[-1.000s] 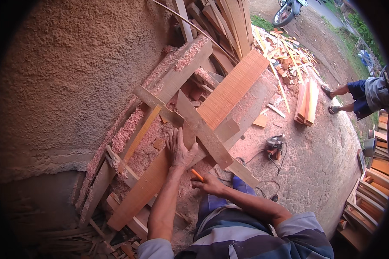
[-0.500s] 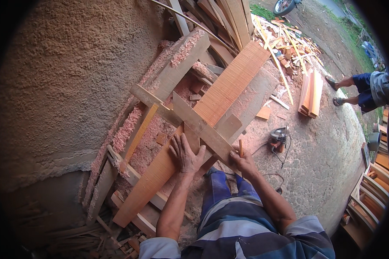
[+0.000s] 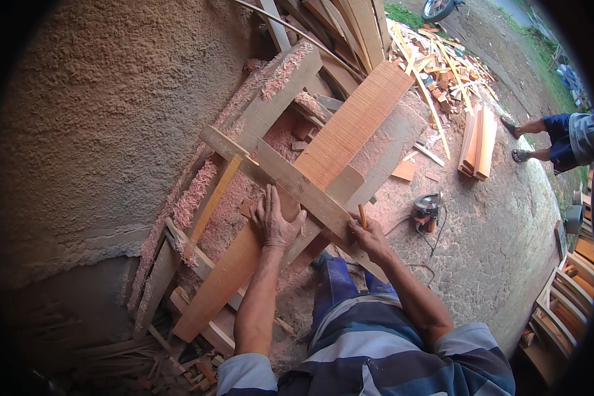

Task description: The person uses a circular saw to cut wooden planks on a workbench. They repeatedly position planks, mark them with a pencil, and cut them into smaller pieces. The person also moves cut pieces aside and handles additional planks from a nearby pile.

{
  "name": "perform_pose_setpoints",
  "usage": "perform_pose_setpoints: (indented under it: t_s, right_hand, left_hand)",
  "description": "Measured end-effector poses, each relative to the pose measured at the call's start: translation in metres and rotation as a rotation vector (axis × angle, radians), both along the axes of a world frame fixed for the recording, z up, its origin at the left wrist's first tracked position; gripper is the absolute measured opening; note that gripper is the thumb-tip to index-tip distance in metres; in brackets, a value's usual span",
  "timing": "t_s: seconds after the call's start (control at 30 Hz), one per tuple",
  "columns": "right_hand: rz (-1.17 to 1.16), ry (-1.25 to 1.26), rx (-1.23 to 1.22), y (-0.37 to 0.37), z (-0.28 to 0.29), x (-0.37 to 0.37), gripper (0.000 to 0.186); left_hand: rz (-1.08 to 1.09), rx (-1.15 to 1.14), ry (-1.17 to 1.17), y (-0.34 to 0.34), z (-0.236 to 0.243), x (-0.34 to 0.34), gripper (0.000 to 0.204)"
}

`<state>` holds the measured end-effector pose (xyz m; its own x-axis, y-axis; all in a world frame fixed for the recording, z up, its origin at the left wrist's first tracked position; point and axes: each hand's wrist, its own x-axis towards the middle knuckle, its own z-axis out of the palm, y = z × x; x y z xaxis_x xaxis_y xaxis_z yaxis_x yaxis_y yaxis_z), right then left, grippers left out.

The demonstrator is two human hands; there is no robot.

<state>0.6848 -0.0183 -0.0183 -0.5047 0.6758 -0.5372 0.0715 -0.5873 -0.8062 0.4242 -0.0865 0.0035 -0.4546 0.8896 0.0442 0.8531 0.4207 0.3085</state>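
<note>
The left hand (image 3: 277,221) is open, palm down with fingers spread and thumb extended, and rests on the reddish-brown plank (image 3: 353,129) without grasping it. The plank lies diagonally across the wooden frame, from the lower left to the upper right of the view, with its lower end tapered. A straight grey-brown board (image 3: 310,196) crosses over the plank at a steep angle, just beside the fingertips of the left hand. The right hand (image 3: 369,237) is partly closed at the near end of this board; it holds an orange pencil (image 3: 362,216), which projects above the fingers. Whether the right hand also grips the board cannot be told. To the left of the left hand, a narrow yellow-orange strip (image 3: 212,206) slopes downward across the frame. Pink wood shavings (image 3: 195,191) cover the frame members along the rough wall (image 3: 112,132). On the ground to the right of the right hand stands a corded circular saw (image 3: 427,208). Beyond the saw lies a stack of planks (image 3: 476,145), near a heap of wood offcuts (image 3: 445,72). Another person (image 3: 561,142) stands at the right edge.
</note>
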Motion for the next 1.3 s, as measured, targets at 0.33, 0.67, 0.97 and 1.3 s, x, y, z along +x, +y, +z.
perform_pose_setpoints:
  t_s: [0.33, 0.67, 0.97, 1.3]
  right_hand:
    - [0.051, -0.028, -0.047, 0.008, 0.006, 0.002, 0.037]
    - [0.139, -0.083, -0.008, 0.013, 0.006, 0.005, 0.038]
    - [0.195, -0.591, 0.785, 0.085, 0.073, -0.006, 0.070]
    - [0.474, -0.195, 0.939, 0.137, 0.049, -0.122, 0.035]
  left_hand:
    - [0.000, 0.036, -0.021, 0.000, -0.004, -0.001, 0.111]
    - [-0.008, 0.036, 0.006, 0.000, -0.006, -0.001, 0.109]
    - [0.016, 0.052, -0.038, 0.000, -0.015, -0.004, 0.112]
    - [0.017, 0.078, 0.069, -0.001, -0.023, -0.005, 0.111]
